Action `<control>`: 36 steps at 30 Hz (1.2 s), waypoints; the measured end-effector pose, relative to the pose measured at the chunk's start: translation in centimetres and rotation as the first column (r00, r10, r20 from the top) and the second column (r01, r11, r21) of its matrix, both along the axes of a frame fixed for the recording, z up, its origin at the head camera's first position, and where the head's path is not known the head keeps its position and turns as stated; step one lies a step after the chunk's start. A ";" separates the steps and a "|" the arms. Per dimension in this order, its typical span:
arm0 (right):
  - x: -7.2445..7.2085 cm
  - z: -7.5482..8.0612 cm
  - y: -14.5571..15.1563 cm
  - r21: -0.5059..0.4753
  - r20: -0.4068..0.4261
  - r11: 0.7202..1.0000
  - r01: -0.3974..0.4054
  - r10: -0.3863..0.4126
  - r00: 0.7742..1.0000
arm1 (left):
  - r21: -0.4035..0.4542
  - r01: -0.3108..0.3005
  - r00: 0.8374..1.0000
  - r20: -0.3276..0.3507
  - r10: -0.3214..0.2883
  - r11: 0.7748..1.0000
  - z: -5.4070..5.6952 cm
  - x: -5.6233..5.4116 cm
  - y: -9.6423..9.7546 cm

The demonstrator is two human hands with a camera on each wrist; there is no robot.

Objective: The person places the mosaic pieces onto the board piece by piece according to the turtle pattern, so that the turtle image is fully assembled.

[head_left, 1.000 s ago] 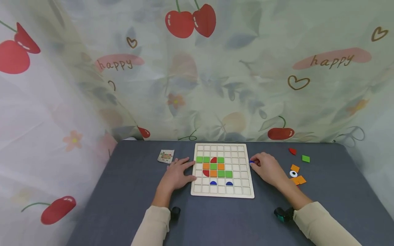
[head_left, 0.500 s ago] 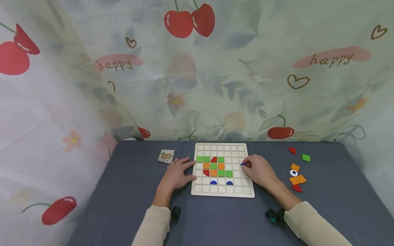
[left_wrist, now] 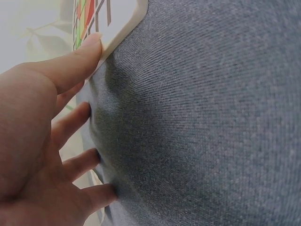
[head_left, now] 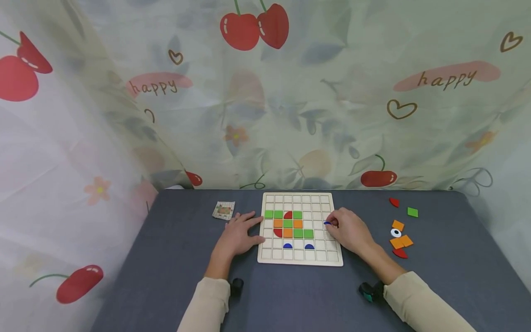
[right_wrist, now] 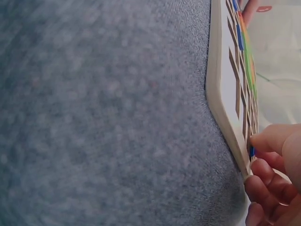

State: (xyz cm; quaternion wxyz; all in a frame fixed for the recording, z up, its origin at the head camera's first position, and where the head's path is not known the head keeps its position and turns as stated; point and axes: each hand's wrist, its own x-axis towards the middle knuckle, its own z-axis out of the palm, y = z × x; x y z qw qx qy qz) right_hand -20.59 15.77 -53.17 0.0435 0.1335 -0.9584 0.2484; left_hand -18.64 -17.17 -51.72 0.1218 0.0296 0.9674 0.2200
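Bench: dark, cloth-covered bench (head_left: 166, 286), a printed curtain (head_left: 290, 120) hanging behind its far edge.
Board: pale gridded board (head_left: 326, 207), lying flat near the middle of the bench's far edge.
Left hand: left hand (head_left: 237, 235) at the board's left edge, fingers spread apart; the thumb tip rests on that edge and the index fingertip meets it farther back.
Right hand: right hand (head_left: 350, 232) over the board's right edge, thumb and fingers clamped on 1 blue piece (head_left: 327, 223).
Blue piece: above the board's right-hand columns; whether it touches the grid cannot be told.
Tiles set in the grid: 6 green squares (head_left: 288, 224), 3 orange squares (head_left: 297, 224) and 2 red quarter-rounds (head_left: 278, 233), grouped toward the left edge; 2 blue half-rounds (head_left: 309, 246) sit apart, nearer the front edge.
Loose pieces: toward the bench's right edge, 1 green tile (head_left: 412, 212), 2 red pieces (head_left: 400, 253), several orange tiles (head_left: 398, 225) and 1 white disc (head_left: 396, 233) with a dark centre.
Card: small printed card (head_left: 224, 210) near the bench's far left corner, beyond the left hand.
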 end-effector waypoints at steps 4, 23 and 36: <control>0.0 0.0 0.1 0.008 0.008 1.000 -0.004 0.004 1.000 | 0.002 0.000 1.000 -0.001 0.000 1.000 -0.1 0.0 0.0; -0.2 1.4 4.8 0.340 -0.038 0.940 0.025 -0.013 0.999 | -0.005 -0.009 1.000 -0.002 0.009 1.000 0.1 0.1 -0.2; -1.5 0.4 10.1 0.399 0.038 0.916 0.042 -0.063 0.997 | 0.002 -0.006 1.000 -0.014 0.006 1.000 0.0 0.1 0.1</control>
